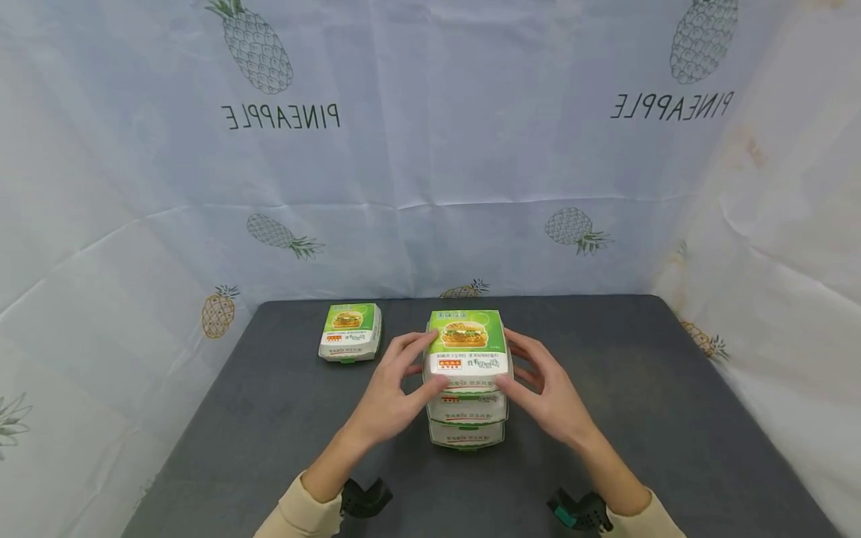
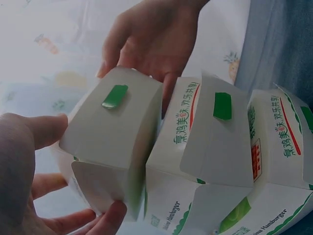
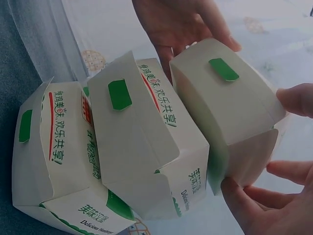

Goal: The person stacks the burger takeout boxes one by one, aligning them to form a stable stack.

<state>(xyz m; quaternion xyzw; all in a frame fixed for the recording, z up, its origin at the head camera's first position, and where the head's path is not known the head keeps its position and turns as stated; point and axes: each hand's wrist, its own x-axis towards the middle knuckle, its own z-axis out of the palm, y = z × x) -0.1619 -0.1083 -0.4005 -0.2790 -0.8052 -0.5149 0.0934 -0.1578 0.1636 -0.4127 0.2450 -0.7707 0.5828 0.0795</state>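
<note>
Three green and white cardboard burger boxes are one above another in front of me. Both hands grip the top burger box (image 1: 467, 347) by its opposite sides: my left hand (image 1: 390, 396) on the left, my right hand (image 1: 553, 396) on the right. In the head view the thumbs lie at its near corners. That box is right over the middle burger box (image 2: 205, 142), slightly turned against it in the wrist views. Under that one, the bottom burger box (image 3: 63, 147) rests on the dark table. Green tabs show on the closed fronts of the boxes.
Another burger box (image 1: 350, 332) lies at the back left of the dark table (image 1: 269, 448). White cloth (image 1: 471, 149) printed with pineapples hangs behind the table and along both sides. Dark wrist straps (image 1: 366, 498) sit on both wrists.
</note>
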